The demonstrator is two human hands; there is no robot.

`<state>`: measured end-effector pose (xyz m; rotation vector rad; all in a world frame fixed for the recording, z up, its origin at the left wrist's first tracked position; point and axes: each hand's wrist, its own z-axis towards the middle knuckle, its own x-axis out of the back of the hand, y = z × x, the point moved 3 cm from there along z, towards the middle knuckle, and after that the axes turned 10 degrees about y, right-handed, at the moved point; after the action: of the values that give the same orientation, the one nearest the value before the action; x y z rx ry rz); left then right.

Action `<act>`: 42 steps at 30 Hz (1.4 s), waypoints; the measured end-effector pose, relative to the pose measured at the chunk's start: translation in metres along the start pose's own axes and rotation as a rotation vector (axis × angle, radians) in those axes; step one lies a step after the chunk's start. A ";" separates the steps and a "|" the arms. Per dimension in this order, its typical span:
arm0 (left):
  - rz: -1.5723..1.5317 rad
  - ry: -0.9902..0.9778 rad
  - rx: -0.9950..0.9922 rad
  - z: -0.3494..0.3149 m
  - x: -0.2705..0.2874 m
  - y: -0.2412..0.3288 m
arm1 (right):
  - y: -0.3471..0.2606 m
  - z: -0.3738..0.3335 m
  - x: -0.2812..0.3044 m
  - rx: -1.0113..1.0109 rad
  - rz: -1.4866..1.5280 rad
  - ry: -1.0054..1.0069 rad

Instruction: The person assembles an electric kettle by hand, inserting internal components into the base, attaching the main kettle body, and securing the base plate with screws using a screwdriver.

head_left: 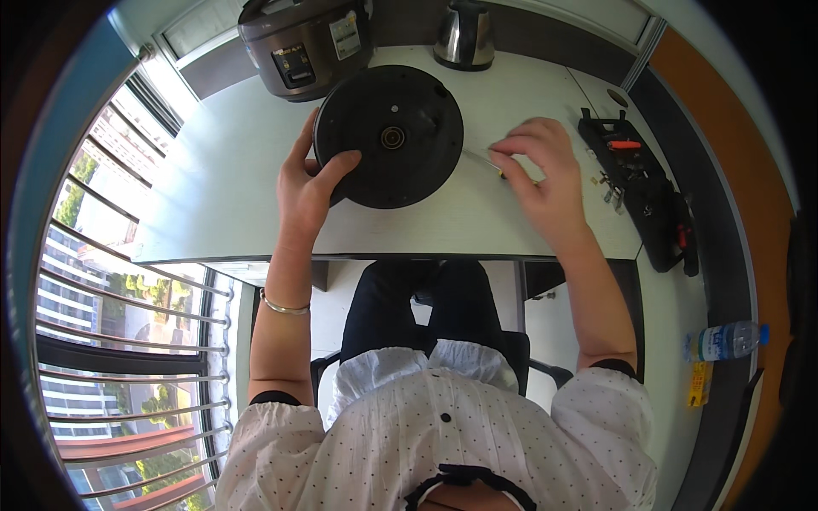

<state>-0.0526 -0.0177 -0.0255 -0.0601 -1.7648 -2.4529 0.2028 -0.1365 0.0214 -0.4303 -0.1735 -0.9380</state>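
My left hand [311, 179] grips the left edge of a round black appliance base [417, 175], with the thumb on its face. The base faces up at me and has a ringed metal connector in the middle. Whatever lies beneath it is mostly hidden. To its right, my right hand [545, 166] has its fingers closed round a screwdriver [484, 159]. The thin metal shaft points left toward the rim of the base, and most of the handle is hidden in the fingers. Whether the tip touches the base I cannot tell.
A brown electric cooker [311, 51] and a steel kettle [464, 38] stand at the back. On the right lies an opened black tool case [643, 183] with small metal bits [609, 192] beside it. Further near are a plastic bottle [724, 341] and a yellow packet [699, 383].
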 end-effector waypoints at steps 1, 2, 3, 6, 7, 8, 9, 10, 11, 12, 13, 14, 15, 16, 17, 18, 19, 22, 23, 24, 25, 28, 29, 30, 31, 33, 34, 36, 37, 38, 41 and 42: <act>0.013 -0.003 -0.001 0.001 0.000 -0.001 | -0.006 0.002 -0.005 0.023 0.015 -0.007; 0.007 -0.005 0.001 0.002 0.000 0.000 | -0.011 0.005 -0.011 0.063 0.015 -0.012; 0.001 -0.004 0.006 0.001 0.000 0.001 | -0.013 0.009 -0.018 0.104 0.017 -0.020; -0.019 -0.005 0.019 0.001 0.001 0.004 | -0.015 0.015 -0.036 0.180 0.003 -0.044; -0.027 -0.006 0.025 0.000 0.002 0.004 | -0.015 0.015 -0.040 0.198 -0.005 -0.053; -0.041 -0.003 0.029 -0.001 0.001 0.006 | -0.015 0.014 -0.044 0.203 -0.016 -0.058; -0.053 0.001 0.033 -0.002 0.000 0.009 | -0.014 0.014 -0.047 0.209 -0.023 -0.063; -0.066 0.006 0.037 -0.002 0.000 0.009 | -0.014 0.013 -0.050 0.215 -0.031 -0.068; -0.062 0.002 0.036 -0.002 0.001 0.008 | -0.014 0.014 -0.051 0.218 -0.042 -0.067; -0.058 -0.002 0.036 -0.001 0.002 0.006 | -0.014 0.014 -0.052 0.220 -0.053 -0.066; -0.055 -0.006 0.037 0.000 0.003 0.005 | -0.015 0.014 -0.053 0.223 -0.065 -0.065; -0.056 -0.005 0.036 0.000 0.003 0.004 | -0.016 0.015 -0.054 0.225 -0.074 -0.074; -0.056 -0.006 0.035 0.001 0.004 0.003 | -0.017 0.016 -0.053 0.227 -0.084 -0.082; -0.057 -0.007 0.034 0.001 0.004 0.002 | -0.018 0.017 -0.054 0.229 -0.095 -0.089; -0.062 -0.005 0.037 0.000 0.004 0.003 | -0.019 0.018 -0.055 0.243 -0.104 -0.085; -0.068 -0.003 0.038 -0.001 0.004 0.005 | -0.020 0.019 -0.057 0.257 -0.113 -0.079; -0.073 -0.001 0.040 -0.001 0.003 0.006 | -0.020 0.020 -0.058 0.271 -0.122 -0.074; -0.064 -0.005 0.041 -0.001 0.005 0.005 | -0.022 0.021 -0.061 0.298 -0.136 -0.090; -0.067 -0.005 0.041 -0.001 0.004 0.005 | -0.023 0.021 -0.062 0.293 -0.166 -0.117; -0.069 -0.003 0.041 -0.002 0.004 0.005 | -0.025 0.022 -0.062 0.291 -0.195 -0.143; -0.071 -0.002 0.040 -0.002 0.004 0.005 | -0.027 0.024 -0.062 0.288 -0.224 -0.169; -0.058 0.007 0.015 0.000 0.005 0.000 | -0.032 0.027 -0.065 0.314 -0.299 -0.227; -0.051 0.010 0.010 0.001 0.006 -0.002 | -0.034 0.029 -0.065 0.317 -0.310 -0.243; -0.044 0.012 0.007 0.002 0.006 -0.003 | -0.037 0.031 -0.064 0.320 -0.323 -0.259; -0.039 0.015 0.007 0.002 0.007 -0.003 | -0.038 0.032 -0.065 0.324 -0.335 -0.276; -0.035 0.022 0.010 0.000 0.007 -0.002 | -0.038 0.033 -0.064 0.305 -0.291 -0.263; -0.035 0.026 0.011 0.000 0.007 -0.002 | -0.037 0.034 -0.064 0.296 -0.270 -0.258; -0.032 0.032 0.008 0.000 0.006 -0.002 | -0.033 0.033 -0.064 0.296 -0.187 -0.185; -0.030 0.034 0.005 0.000 0.006 -0.002 | -0.030 0.032 -0.064 0.296 -0.145 -0.148; -0.029 0.034 0.007 0.000 0.006 -0.003 | -0.029 0.032 -0.064 0.302 -0.142 -0.143; -0.020 0.034 0.011 0.001 0.007 -0.003 | -0.024 0.030 -0.063 0.326 -0.126 -0.127; -0.016 0.033 0.009 0.002 0.007 -0.003 | -0.023 0.029 -0.063 0.338 -0.118 -0.122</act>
<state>-0.0599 -0.0155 -0.0275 -0.0047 -1.7695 -2.4419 0.1482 -0.0888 0.0332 -0.1653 -0.4648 -0.9766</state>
